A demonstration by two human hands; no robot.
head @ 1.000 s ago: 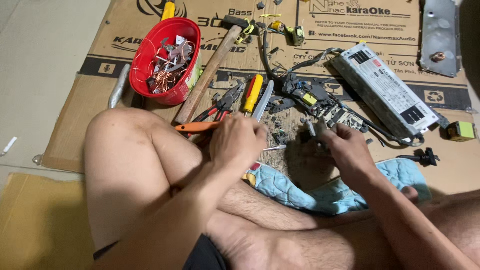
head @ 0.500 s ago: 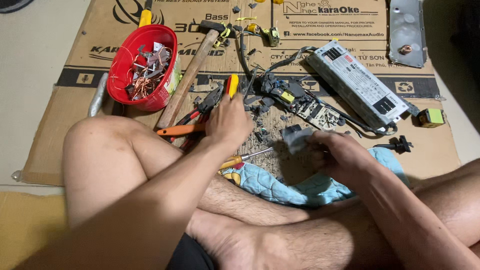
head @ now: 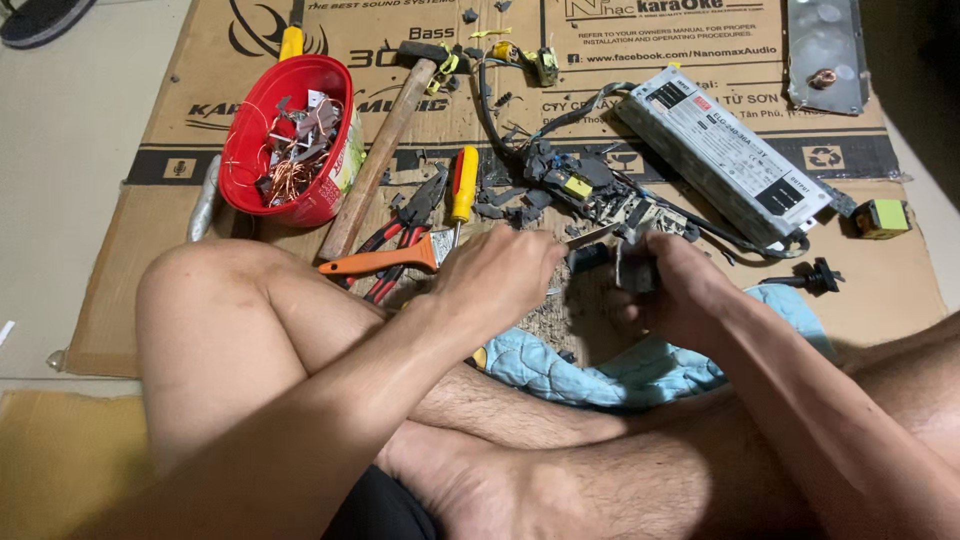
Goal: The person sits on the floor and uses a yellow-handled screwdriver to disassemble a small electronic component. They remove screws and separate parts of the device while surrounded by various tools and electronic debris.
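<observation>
My left hand is closed around a screwdriver whose thin metal tip sticks out to the right. That tip reaches a small dark electronic part, which my right hand grips just above a light blue quilted cloth. Both hands meet over my crossed legs, close to a broken-up circuit board with black debris on the cardboard sheet.
A red bowl of copper wire and metal scraps stands at the left. Beside it lie a wooden-handled hammer, red pliers, a yellow-handled screwdriver and an orange-handled tool. A grey power supply box and a metal plate lie right.
My left hand has moved right with the screwdriver until its tip meets the part. My right hand has taken up the dark part and holds it higher, nearer the left hand.
</observation>
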